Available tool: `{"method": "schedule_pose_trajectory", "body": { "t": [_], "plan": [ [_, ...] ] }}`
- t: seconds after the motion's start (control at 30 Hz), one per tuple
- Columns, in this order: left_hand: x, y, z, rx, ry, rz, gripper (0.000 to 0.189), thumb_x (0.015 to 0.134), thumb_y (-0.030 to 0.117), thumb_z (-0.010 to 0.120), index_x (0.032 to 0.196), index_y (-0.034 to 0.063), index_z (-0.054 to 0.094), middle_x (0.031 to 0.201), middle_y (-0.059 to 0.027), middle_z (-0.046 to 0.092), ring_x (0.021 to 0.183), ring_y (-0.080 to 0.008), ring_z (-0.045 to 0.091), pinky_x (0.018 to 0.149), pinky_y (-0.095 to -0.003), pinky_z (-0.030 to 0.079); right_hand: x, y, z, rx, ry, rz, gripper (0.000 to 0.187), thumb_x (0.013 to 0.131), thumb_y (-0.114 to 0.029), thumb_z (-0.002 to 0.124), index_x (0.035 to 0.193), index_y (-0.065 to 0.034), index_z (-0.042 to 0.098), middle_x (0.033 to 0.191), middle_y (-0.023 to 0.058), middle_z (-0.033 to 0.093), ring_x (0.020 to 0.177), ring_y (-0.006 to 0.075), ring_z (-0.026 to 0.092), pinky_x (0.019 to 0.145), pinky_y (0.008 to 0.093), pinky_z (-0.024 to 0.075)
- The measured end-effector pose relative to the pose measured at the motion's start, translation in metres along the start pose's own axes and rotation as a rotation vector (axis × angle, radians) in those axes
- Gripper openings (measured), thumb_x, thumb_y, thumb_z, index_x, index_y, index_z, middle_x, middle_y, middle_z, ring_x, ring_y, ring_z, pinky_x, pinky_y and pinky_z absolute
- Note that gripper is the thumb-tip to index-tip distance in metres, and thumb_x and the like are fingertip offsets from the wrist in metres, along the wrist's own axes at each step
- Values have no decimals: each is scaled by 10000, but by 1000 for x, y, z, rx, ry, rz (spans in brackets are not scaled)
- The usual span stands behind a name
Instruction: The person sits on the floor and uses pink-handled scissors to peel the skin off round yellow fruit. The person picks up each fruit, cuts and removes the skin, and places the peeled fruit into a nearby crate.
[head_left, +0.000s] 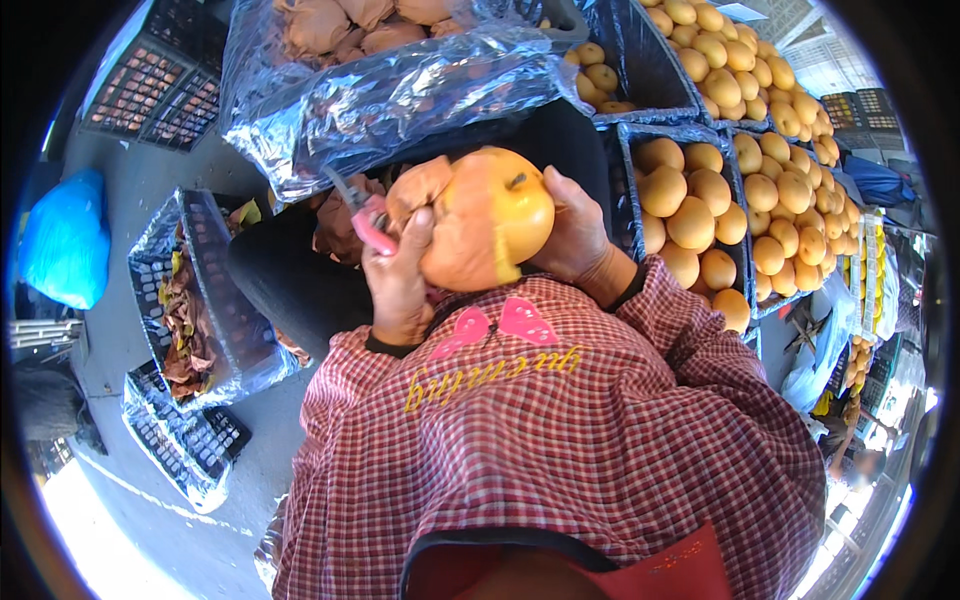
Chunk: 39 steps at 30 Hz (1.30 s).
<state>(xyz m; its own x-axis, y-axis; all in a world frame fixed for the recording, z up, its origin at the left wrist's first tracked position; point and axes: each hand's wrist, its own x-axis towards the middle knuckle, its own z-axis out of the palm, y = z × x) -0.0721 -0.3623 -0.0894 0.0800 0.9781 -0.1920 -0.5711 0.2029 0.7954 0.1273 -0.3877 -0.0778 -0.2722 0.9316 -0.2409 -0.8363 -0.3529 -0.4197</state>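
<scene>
A large golden Asian pear (525, 206) is before my chest, its dark stem facing up. A brown paper fruit bag (459, 251) covers its left side, crumpled at the top left. My left hand (401, 281) grips that bag with the thumb on top. In the same hand are small pink-handled shears (369, 225), their blades pointing up and left. My right hand (576, 229) cups the bare side of the pear, its thumb near the stem. Brown paper (345, 221) lies partly hidden behind the left hand.
A plastic-lined crate (360, 97) of paper-bagged fruit stands ahead. Crates of bare pears (690, 217) stand at right. Left, a lined crate (217, 300) holds discarded paper and leaves. A smaller lined crate (176, 442) and a blue plastic bag (66, 238) sit beyond.
</scene>
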Motion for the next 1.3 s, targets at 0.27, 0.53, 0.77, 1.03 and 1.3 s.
{"method": "schedule_pose_trajectory", "body": {
  "t": [0.27, 0.53, 0.77, 1.03, 1.3],
  "plan": [
    [-7, 35, -30, 1523, -143, 436, 778, 568, 459, 950, 1111, 31, 595, 1053, -134, 593, 1001, -350, 583, 847, -455, 498, -9, -32, 2, -604, -18, -370, 894, 811, -276, 818, 1513, -4, 337, 1386, 137, 540, 1280, 251, 558, 1109, 410, 439],
    [-17, 38, 13, 1663, -350, 453, 793, 577, 471, 933, 1189, 93, 600, 1109, -110, 617, 1083, -342, 577, 912, -481, 457, -18, -29, 9, -1129, 151, -631, 1071, 661, -280, 962, 1506, -6, 365, 1393, 150, 508, 1294, 234, 523, 1100, 365, 437],
    [-18, 25, 7, 1395, -331, 295, 500, 687, 276, 918, 1045, 47, 654, 881, -185, 656, 818, -362, 682, 710, -407, 536, -24, -27, 9, -1486, 140, -770, 1035, 627, -262, 976, 1471, -22, 429, 1419, 143, 488, 1311, 272, 513, 1103, 345, 428],
    [-7, 7, -14, 696, -252, 51, 233, 954, 198, 730, 1025, 60, 557, 770, 12, 575, 631, -54, 506, 579, -200, 396, -41, -37, -3, 18, 151, -4, 889, 940, -773, 335, 1469, -69, 454, 1368, 230, 591, 1163, 438, 640, 806, 708, 546],
    [1, -10, 11, 652, -483, -216, 158, 940, 108, 715, 991, 46, 579, 844, 22, 565, 758, -60, 536, 689, -213, 436, -87, -13, -52, 311, 195, -206, 820, 917, -717, 522, 1485, -133, 426, 1416, 200, 550, 1221, 485, 589, 828, 675, 569]
  ]
}}
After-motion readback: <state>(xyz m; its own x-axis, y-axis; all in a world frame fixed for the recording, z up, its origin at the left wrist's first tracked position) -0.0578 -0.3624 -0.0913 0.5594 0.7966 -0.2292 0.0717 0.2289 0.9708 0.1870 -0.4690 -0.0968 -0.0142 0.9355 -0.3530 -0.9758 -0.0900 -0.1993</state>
